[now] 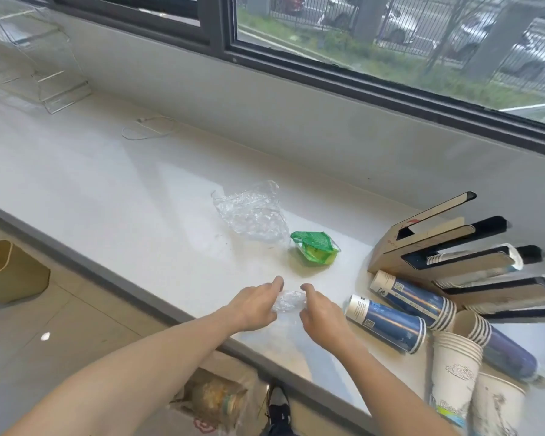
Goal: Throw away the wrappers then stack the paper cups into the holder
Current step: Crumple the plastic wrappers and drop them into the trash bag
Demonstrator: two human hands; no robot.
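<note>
A small crumpled clear wrapper lies near the counter's front edge, pinched between my left hand and my right hand. Farther back lies a larger clear plastic wrapper, and beside it a green wrapper. On the right, stacks of blue-and-white paper cups lie on their sides. White cup stacks stand at the lower right. The cardboard cup holder with several slots leans behind them, a few cups in its slots.
The white counter runs under a window. A clear acrylic stand sits at the far left, with a thin white cable near it. A bin stands on the floor at left, and a bag of trash below the counter edge.
</note>
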